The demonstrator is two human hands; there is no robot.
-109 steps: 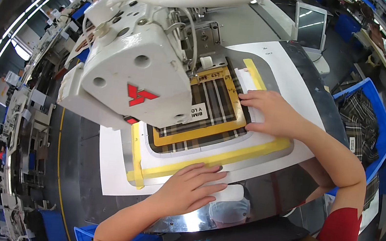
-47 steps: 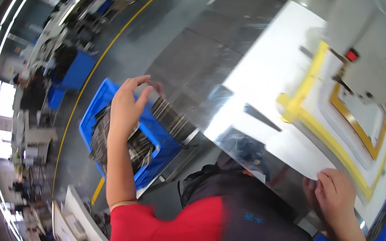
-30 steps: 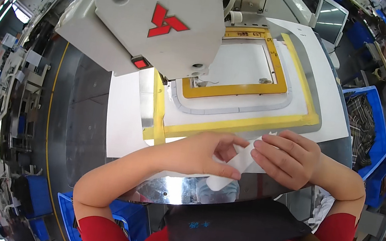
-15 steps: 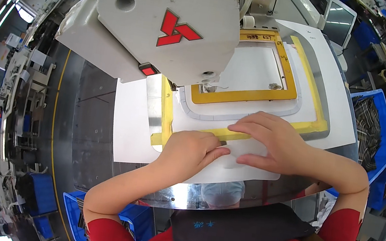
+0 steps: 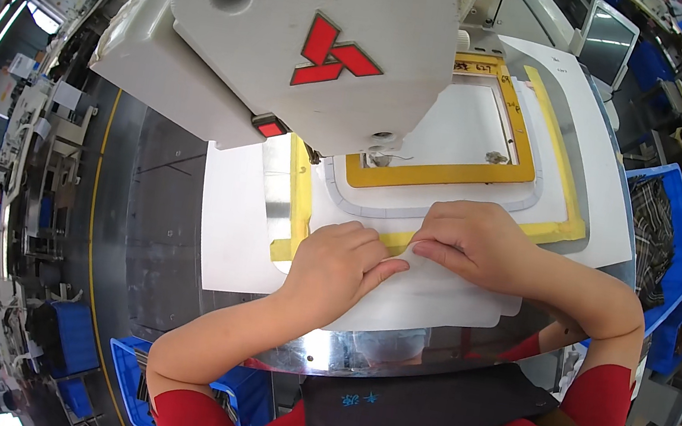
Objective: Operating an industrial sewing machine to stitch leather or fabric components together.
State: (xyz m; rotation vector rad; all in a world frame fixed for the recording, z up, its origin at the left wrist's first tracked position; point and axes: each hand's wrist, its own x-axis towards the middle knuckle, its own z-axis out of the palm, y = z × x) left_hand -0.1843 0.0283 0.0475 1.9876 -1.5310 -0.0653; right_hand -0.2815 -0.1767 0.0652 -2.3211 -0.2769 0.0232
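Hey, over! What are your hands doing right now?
Both hands, left and right, pressing flat on white sheet. Yellow frame beside. Machine head above, clear.

Both bare forearms come in from the lower edge and meet near the middle. The left hand (image 5: 340,265) lies palm down with fingers bent together. The right hand (image 5: 476,242) lies beside it, fingertips pressed down, almost touching the left.
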